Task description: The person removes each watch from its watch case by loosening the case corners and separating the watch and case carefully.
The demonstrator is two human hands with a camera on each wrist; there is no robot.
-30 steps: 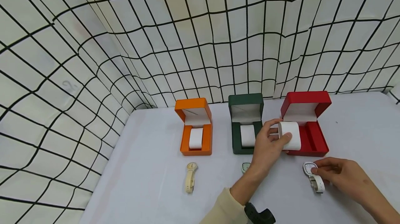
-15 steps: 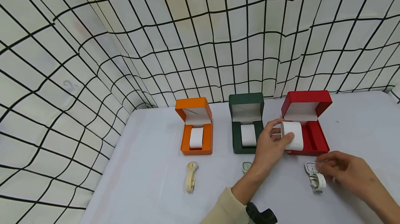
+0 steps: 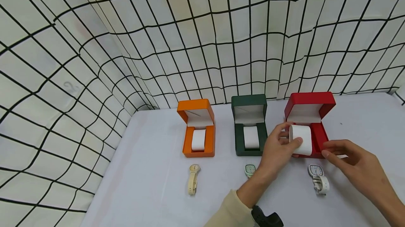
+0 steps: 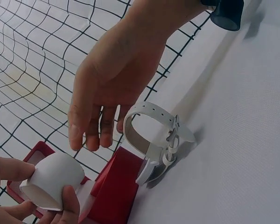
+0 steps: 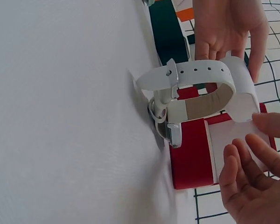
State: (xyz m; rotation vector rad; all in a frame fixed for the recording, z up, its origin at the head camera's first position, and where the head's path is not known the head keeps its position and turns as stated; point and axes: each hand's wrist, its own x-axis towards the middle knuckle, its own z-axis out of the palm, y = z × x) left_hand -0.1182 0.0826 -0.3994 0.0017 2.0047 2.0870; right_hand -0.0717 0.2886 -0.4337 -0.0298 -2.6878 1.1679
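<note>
My left hand (image 3: 278, 151) holds a white watch cushion (image 3: 302, 140) between thumb and fingers, just over the left part of the open red watch box (image 3: 320, 137). That cushion (image 4: 58, 177) shows its hollow end in the left wrist view. My right hand (image 3: 359, 165) hovers at the box's front right corner, fingers loosely bent and holding nothing. In the right wrist view, this hand (image 5: 259, 179) has its thumb close to the cushion (image 5: 242, 93); whether they touch I cannot tell. A white watch (image 3: 318, 179), its strap buckled into a loop, lies on the table before the red box.
Left of the red box stand an open green watch box (image 3: 238, 146) and an open orange one (image 3: 186, 147), each with a white cushion inside. A cream watch (image 3: 193, 179) and a green-faced watch (image 3: 250, 169), partly behind my left arm, lie in front. Black-lined white netting (image 3: 202, 44) borders the table.
My right hand has left the white watch and risen toward the red box's front right corner. The left hand has shifted slightly right with the cushion.
</note>
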